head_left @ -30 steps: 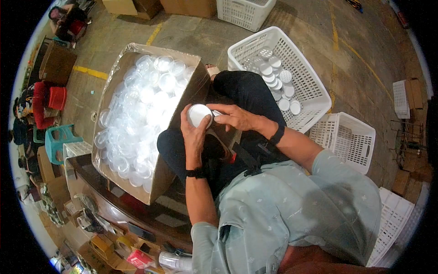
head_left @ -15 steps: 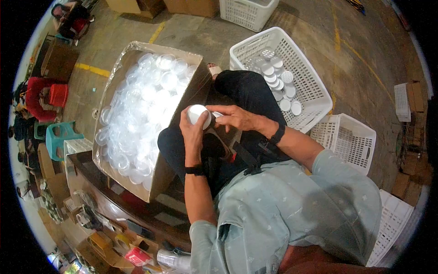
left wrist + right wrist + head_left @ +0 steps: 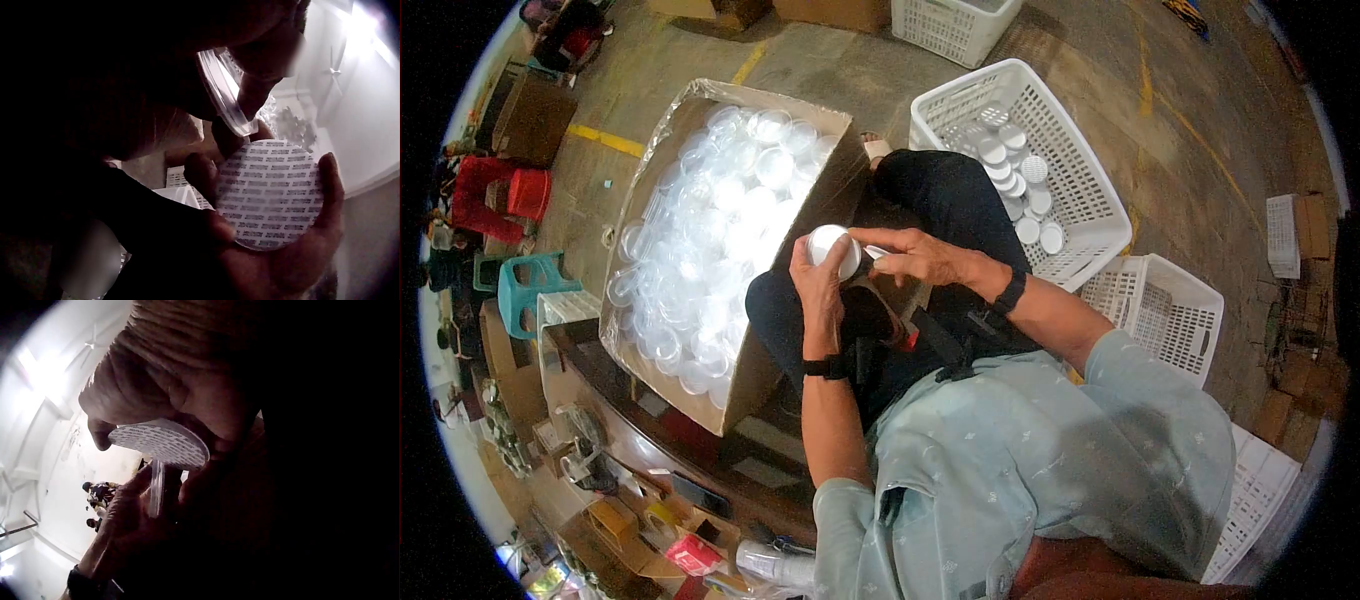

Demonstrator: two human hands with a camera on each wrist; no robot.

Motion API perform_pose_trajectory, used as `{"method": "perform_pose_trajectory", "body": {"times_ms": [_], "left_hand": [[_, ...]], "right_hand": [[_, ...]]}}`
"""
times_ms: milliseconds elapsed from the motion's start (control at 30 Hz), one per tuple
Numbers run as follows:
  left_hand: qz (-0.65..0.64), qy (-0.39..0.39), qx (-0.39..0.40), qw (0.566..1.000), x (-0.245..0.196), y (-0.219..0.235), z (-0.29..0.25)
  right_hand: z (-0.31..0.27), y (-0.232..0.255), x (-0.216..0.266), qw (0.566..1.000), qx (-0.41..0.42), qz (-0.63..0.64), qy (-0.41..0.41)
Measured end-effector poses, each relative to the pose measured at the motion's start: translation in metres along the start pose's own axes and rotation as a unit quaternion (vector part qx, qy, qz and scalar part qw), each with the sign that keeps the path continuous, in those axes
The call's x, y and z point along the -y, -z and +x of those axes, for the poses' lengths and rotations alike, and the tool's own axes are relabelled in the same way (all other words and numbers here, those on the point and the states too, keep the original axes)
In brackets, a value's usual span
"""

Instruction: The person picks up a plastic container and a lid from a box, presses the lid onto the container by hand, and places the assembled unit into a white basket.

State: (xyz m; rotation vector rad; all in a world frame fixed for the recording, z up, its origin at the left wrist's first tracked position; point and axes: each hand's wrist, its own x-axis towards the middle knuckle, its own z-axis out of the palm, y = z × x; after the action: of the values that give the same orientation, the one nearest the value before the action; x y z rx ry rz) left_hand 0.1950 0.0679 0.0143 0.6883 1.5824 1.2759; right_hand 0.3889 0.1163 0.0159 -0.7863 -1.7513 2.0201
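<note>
In the head view my left hand (image 3: 818, 285) holds a round clear plastic lid (image 3: 828, 242) by its rim, with the thumb across it. Close beside it, my right hand (image 3: 920, 257) pinches a thin white disc (image 3: 875, 252), seen nearly edge-on. The left wrist view shows rows of small print on the disc (image 3: 269, 194) and the lid's clear rim (image 3: 225, 94) just above it. Fingers curl round the disc's edge. From the right wrist, the printed disc (image 3: 159, 442) overlaps the top of the upright lid (image 3: 157, 490).
A carton (image 3: 730, 410) heaped with clear round lids stands beside the left knee. Beyond the right knee, a white plastic basket (image 3: 1090, 185) contains several white discs, some patterned. Another white basket (image 3: 1190, 320) stands behind it. A brown table edge (image 3: 630, 425) lies near the left elbow.
Both hands keep their holds, side by side over the lap. The right index fingertip has come slightly closer to the lid's rim. The head view has shifted a little.
</note>
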Motion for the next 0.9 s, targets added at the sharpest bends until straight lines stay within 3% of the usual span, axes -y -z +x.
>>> {"method": "perform_pose_trajectory", "body": {"times_ms": [267, 433, 667, 833, 900], "left_hand": [[-0.024, -0.011, -0.01, 1.0, 0.008, 0.002, 0.004], [-0.136, 0.02, -0.028, 0.99, 0.008, 0.002, 0.005], [-0.136, 0.034, -0.036, 0.989, 0.004, 0.002, 0.004], [-0.181, -0.01, 0.015, 0.983, 0.018, 0.002, 0.011], [-0.173, -0.007, 0.001, 0.985, 0.02, -0.001, 0.012]], "right_hand": [[-0.001, -0.003, -0.001, 0.999, 0.001, -0.033, 0.032], [0.0, -0.002, 0.007, 0.999, 0.025, -0.033, 0.026], [-0.001, -0.003, 0.006, 0.998, 0.021, -0.041, 0.035], [-0.001, -0.004, 0.007, 0.996, -0.008, -0.018, 0.084], [-0.004, -0.001, 0.01, 0.999, 0.015, -0.035, 0.0]]}}
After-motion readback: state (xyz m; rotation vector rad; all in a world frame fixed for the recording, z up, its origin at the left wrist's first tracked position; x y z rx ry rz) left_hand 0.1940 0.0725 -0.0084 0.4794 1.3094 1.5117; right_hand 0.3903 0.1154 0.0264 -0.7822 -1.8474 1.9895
